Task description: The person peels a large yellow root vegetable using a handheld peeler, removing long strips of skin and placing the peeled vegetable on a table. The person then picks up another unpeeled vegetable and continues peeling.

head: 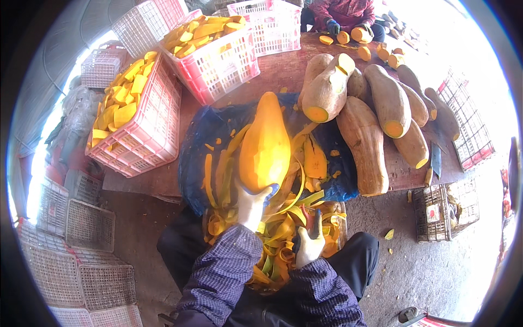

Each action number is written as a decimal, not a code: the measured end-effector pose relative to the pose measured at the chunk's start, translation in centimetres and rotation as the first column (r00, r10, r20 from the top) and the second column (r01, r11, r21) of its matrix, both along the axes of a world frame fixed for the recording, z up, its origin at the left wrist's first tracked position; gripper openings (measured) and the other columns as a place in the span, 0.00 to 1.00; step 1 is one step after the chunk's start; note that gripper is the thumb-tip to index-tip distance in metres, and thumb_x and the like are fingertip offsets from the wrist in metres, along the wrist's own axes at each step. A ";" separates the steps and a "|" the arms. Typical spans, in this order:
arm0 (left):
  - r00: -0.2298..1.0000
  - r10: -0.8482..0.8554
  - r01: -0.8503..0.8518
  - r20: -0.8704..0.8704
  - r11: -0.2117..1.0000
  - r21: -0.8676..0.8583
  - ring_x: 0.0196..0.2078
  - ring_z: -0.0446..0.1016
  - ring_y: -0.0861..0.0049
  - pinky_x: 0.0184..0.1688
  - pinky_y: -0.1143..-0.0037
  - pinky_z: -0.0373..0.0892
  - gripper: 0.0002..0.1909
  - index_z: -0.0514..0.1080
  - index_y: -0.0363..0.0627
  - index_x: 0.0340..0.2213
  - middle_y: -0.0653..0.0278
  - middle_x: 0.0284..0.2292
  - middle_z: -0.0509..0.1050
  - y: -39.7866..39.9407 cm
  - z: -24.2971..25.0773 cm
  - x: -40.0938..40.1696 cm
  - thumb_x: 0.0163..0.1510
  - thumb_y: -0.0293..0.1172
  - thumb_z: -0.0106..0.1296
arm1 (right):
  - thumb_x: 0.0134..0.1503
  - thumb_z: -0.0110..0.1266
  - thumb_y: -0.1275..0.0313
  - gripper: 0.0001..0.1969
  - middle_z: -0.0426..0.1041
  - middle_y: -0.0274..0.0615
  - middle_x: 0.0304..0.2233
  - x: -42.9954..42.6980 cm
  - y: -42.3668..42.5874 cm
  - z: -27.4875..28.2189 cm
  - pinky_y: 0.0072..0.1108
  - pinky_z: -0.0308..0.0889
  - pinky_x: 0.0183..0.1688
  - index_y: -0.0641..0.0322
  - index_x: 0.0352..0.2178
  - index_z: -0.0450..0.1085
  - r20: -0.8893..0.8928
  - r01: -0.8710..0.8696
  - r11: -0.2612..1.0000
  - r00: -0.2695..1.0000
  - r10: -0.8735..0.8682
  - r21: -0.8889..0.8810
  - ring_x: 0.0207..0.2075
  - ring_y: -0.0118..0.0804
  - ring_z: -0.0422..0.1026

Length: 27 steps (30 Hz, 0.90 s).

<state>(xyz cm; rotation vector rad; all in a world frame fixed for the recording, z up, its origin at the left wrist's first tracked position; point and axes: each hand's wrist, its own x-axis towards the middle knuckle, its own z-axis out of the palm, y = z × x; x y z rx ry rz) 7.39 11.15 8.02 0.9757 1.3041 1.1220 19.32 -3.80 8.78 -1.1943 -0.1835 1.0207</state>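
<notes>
A peeled orange squash (265,143) lies lengthwise on a blue plastic sheet (196,139). My left hand (252,204), in a white glove with blue fingertips, grips its near end. Lower right, my right hand (309,243), in a like glove, is closed round a partly hidden tool, probably a peeler, of which a reddish part (306,216) shows. That hand is apart from the squash, over a crate of peel strips (282,233) between my knees. Right of the squash, a cut squash piece (314,159) rests among peelings.
Unpeeled squashes (361,143) lie on the right of the wooden table (278,69), near a knife (436,159). Two pink-and-white crates (143,122) of squash pieces stand left. A co-worker (347,20) handles cut squash at the far side. Empty plastic crates (90,225) stand lower left.
</notes>
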 end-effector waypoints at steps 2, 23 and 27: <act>0.994 0.098 -0.097 0.038 0.995 -0.039 0.59 0.73 0.61 0.56 0.69 0.78 0.53 0.47 0.41 0.69 0.49 0.62 0.65 0.3 0.4 0.7 0.48 0.16 0.67 | 0.58 0.52 0.84 0.41 0.77 0.36 0.56 0.0 -0.1 0.4 0.11 0.61 0.23 0.52 0.72 0.51 -0.009 0.003 1.000 1.000 -0.003 0.025 0.20 0.15 0.61; 0.931 -0.098 0.246 -0.351 0.880 0.406 0.46 0.78 0.71 0.45 0.74 0.77 0.45 0.57 0.43 0.68 0.55 0.52 0.74 37.2 7.9 13.3 0.52 0.22 0.64 | 0.55 0.59 0.77 0.37 0.68 0.23 0.30 -2.1 0.0 0.0 0.10 0.57 0.29 0.66 0.68 0.60 -0.014 -0.308 0.901 0.948 0.319 -0.305 0.27 0.14 0.57; 0.847 -0.327 0.466 -0.419 0.836 0.290 0.47 0.77 0.71 0.48 0.73 0.76 0.45 0.58 0.41 0.67 0.57 0.52 0.73 31.1 10.6 16.7 0.54 0.40 0.68 | 0.56 0.59 0.79 0.37 0.66 0.22 0.26 -1.9 -0.1 0.0 0.11 0.56 0.28 0.66 0.68 0.59 -0.056 -0.323 0.893 0.945 0.323 -0.313 0.25 0.14 0.57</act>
